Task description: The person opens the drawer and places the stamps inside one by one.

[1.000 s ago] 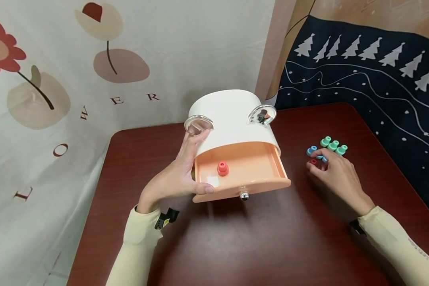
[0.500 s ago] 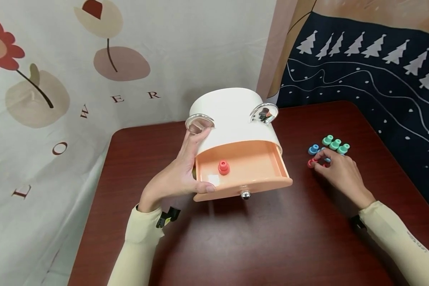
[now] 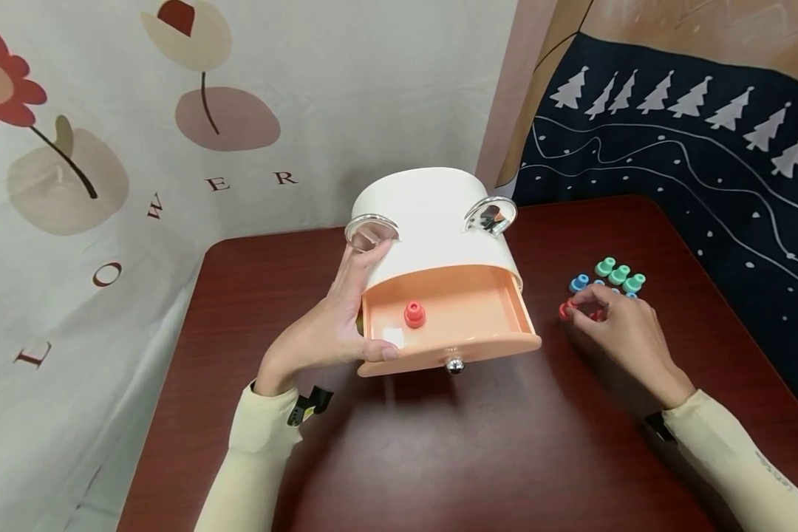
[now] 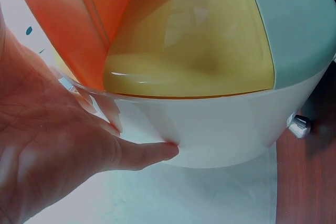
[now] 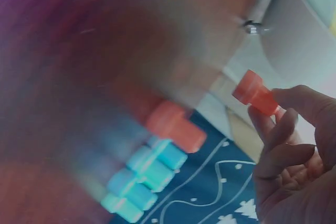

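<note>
A white box (image 3: 432, 222) with two clear ring handles stands on the dark red table (image 3: 439, 443). Its peach drawer (image 3: 452, 325) is pulled out and holds one red peg (image 3: 414, 314). My left hand (image 3: 342, 321) rests flat against the box's left side, thumb on the drawer front. In the left wrist view my palm (image 4: 52, 150) and straight thumb press the white box wall (image 4: 220, 129). Right of the drawer, my right hand (image 3: 581, 309) pinches another red peg (image 3: 564, 309), just off the table. The right wrist view shows that red peg (image 5: 255, 93) between my fingertips.
Green pegs (image 3: 618, 274) and blue pegs (image 3: 578, 283) lie grouped behind my right hand. In the right wrist view one more red peg (image 5: 176, 127) lies by the blue and green ones (image 5: 152, 169). Patterned cloth hangs behind the table and along its right side.
My right hand has closed on a red peg from the group and drawn it slightly left toward the drawer. The left hand and the box have stayed put.
</note>
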The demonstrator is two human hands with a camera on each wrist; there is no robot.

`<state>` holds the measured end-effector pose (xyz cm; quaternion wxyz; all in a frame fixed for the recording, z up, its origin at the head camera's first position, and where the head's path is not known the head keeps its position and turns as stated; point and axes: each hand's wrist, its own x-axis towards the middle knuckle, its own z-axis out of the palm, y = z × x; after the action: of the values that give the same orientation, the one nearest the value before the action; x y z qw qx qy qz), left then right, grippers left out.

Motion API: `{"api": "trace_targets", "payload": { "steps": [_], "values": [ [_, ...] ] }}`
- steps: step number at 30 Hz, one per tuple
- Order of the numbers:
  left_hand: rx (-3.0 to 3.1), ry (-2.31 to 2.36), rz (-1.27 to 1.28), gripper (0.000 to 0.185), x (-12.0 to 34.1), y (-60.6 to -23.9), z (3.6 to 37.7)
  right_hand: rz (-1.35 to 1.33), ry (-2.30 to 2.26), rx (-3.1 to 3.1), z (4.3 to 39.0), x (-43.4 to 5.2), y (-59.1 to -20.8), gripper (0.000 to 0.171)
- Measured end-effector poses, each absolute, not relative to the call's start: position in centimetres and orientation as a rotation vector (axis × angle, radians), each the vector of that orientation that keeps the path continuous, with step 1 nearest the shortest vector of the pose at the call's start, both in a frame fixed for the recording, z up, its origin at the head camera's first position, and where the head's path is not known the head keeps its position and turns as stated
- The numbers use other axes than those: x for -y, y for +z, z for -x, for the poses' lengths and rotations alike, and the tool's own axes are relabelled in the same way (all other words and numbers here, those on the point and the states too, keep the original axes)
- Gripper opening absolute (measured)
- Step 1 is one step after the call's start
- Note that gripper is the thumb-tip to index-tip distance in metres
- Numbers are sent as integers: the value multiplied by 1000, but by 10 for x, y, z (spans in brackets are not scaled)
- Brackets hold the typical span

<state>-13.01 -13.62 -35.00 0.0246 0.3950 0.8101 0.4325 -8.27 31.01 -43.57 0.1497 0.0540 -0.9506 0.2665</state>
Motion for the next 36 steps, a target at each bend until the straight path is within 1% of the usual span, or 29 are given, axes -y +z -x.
{"api": "trace_targets", "payload": {
  "steps": [4, 11, 17, 27, 31, 36],
  "values": [
    [-2513, 1345, -1248, 127, 136, -351, 131, -214, 828, 2595, 77, -300, -424, 21],
    [-2514, 1355, -1390, 125, 134, -351, 136, -257, 990, 2381, 69, -287, -405, 26],
    [-2526, 1349, -1354, 126, 134, -352, 135, -342, 1113, 2201, 68, -270, -389, 30],
    [-2533, 1320, -1266, 127, 136, -349, 133, -599, 1233, 2109, 76, -239, -356, 28],
    [-2540, 1340, -1294, 128, 136, -349, 135, -723, 1268, 2100, 84, -227, -352, 29],
    [-2515, 1357, -1297, 126, 134, -354, 134, -806, 1249, 2153, 89, -217, -348, 34]
  ]
}}
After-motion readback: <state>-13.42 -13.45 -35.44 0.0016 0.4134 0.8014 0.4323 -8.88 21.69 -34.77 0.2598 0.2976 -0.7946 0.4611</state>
